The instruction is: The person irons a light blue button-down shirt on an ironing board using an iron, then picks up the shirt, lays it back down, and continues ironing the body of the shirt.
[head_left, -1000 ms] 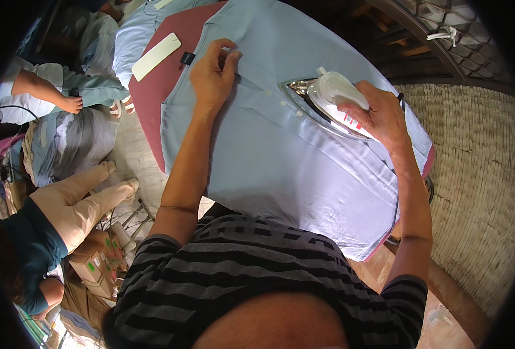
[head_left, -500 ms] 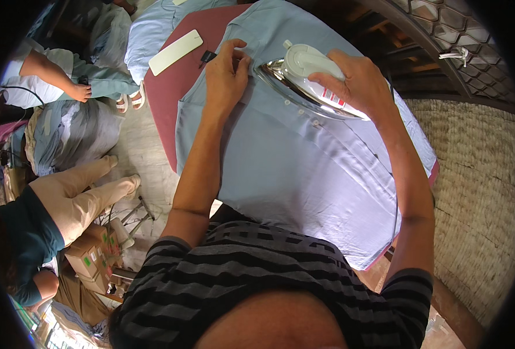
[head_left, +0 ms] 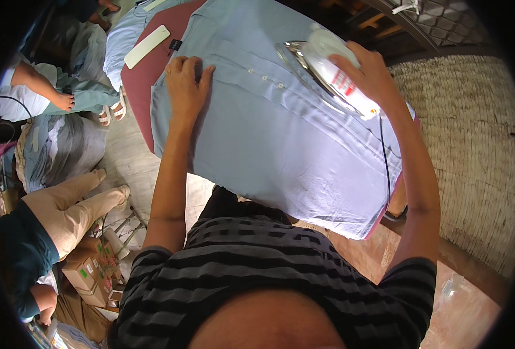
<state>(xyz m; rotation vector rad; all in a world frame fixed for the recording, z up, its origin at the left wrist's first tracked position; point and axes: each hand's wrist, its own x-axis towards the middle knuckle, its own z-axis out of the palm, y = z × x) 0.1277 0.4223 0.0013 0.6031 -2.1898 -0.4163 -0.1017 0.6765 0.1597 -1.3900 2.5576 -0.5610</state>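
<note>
**Pale blue cloth garment [head_left: 234,131] laid out flat, buttons facing up**

At the far left of the frame, a co-worker in a teal top and beige trousers [head_left: 65,224] is near stacked brown cardboard boxes [head_left: 86,272]. Above them, a greyish-blue bundle of cloth in clear plastic [head_left: 71,148] stands on the floor, apart from the work surface. Another co-worker's hand [head_left: 64,102] shows in the upper left.

Toward upper centre, a maroon cloth-covered counter [head_left: 138,78] carries the garment, which spreads across most of it, probably so the cloth lies supported. A flat white rectangular piece [head_left: 147,47] rests on the bare maroon strip, beside the garment rather than on it. A small black fabric tag [head_left: 175,45] sits by the garment's upper left edge.

The left hand [head_left: 186,90] rests on the cloth just below that tag, its grip loose, thumb apart from slightly bent fingers, with nothing visibly grasped; it likely steadies the fabric. Small round white buttons [head_left: 264,77] run diagonally between the two hands.

Right of them, the white-and-silver electric iron [head_left: 326,65] points to the upper left. The right hand [head_left: 375,75] has its grip closed around the iron's handle, presumably for control; whether the soleplate touches the cloth, I cannot tell. A thin black cord [head_left: 385,150] trails from its heel toward the counter's lower right edge, beside the forearm. A beige woven mat [head_left: 461,151] fills the far right.
</note>
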